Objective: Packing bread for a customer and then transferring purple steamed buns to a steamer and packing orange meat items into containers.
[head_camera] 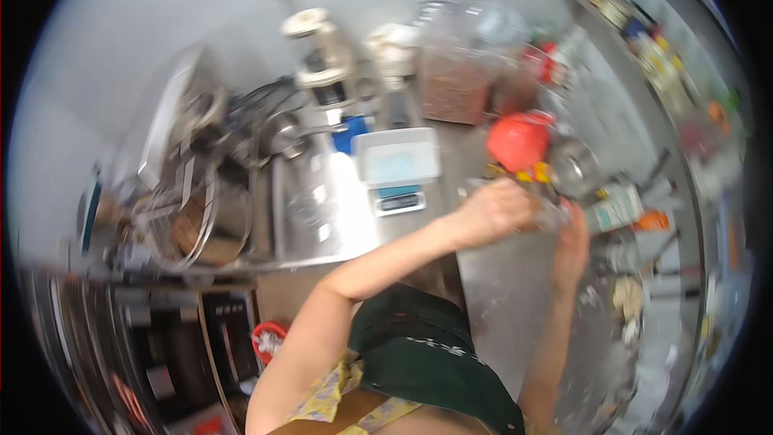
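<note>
My left hand [498, 211] is curled into a fist over the right part of the steel counter. From it a blurred piece of clear plastic [549, 216], perhaps a bag, stretches to my right hand [572, 244], whose fingertips pinch its other end. What the plastic holds is too smeared to make out. Just beyond my left hand sits a red plastic bag [518, 142], with small yellow items [534, 173] at its foot. A steel bowl [575, 167] stands right of the bag. Close to my right hand lies a white and green carton [616, 210].
A white plastic tub [397, 157] rests on a digital scale [401, 202]. Large clear bags of brown contents [454, 87] stand behind, beside a cream blender-like appliance [320, 54]. Left are a steel pan [284, 133] and a clear round container [211, 223]. A loaded shelf [658, 66] runs along the right.
</note>
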Demonstrator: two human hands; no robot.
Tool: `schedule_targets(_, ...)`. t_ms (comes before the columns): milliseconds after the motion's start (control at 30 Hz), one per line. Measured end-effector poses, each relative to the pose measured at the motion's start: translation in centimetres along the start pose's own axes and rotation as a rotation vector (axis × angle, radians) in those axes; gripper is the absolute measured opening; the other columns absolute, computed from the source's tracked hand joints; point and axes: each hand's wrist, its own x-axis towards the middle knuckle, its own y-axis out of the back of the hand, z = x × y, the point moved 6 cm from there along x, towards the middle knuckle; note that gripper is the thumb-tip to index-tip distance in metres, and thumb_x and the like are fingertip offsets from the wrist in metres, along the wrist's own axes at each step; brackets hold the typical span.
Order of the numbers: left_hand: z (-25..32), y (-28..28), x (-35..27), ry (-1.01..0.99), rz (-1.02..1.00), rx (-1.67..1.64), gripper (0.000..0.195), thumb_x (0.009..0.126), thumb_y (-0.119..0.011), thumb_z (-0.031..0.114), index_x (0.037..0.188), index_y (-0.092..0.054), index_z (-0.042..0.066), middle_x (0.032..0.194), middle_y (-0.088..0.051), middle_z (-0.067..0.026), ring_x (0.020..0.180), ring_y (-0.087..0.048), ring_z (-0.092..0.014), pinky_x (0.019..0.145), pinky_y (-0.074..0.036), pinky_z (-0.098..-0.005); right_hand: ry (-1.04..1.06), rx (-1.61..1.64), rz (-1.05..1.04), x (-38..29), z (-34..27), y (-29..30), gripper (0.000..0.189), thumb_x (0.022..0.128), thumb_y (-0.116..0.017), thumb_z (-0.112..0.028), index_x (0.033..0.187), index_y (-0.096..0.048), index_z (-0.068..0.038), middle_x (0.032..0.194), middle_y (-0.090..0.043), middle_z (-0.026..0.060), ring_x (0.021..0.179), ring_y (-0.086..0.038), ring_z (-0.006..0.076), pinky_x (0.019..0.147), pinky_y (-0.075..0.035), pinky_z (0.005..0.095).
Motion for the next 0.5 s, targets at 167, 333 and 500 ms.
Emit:
schedule_targets(167,-7.1,-7.4,-5.2,0.112,-0.268,0.005,0.013,0.067,-0.064,0.012,0.071,-0.053,0.008,0.067,-0.049,-0.0050,0.067,-0.053,-0.022,0.062,-0.041,-0.0334,-0.163,-0.114,0.041,2.9,9.0,-1.0,0.025,0.089,-0.055,-0.006,0.114,-0.055,-0.002,0.109,-0.061,0.0081,0.104,-0.055,0.0133,0.092,-0.042,0.0278)
schedule_targets(333,-9.7,-8.9,-4.3,0.168,-0.390,0.007,0.012,0.066,-0.061,0.011,0.076,-0.055,0.009,0.071,-0.052,-0.0040,0.070,-0.054,-0.020,0.065,-0.041,-0.0320,-0.239,0.027,0.154,4.2,10.0,-0.1,0.024,0.084,-0.063,-0.006,0.107,-0.059,0.001,0.101,-0.061,0.0078,0.094,-0.058,0.0137,0.082,-0.046,0.0267)
schedule_targets(500,-10.8,-7.9,-3.8,0.130,-0.456,0.009,0.015,0.068,-0.068,0.019,0.076,-0.059,0.009,0.072,-0.054,-0.0037,0.071,-0.056,-0.020,0.065,-0.043,-0.0337,-0.079,-0.597,-0.011,6.2,8.3,0.2,0.021,0.075,-0.068,-0.006,0.094,-0.062,0.000,0.088,-0.061,0.0112,0.076,-0.060,0.0186,0.067,-0.047,0.0302)
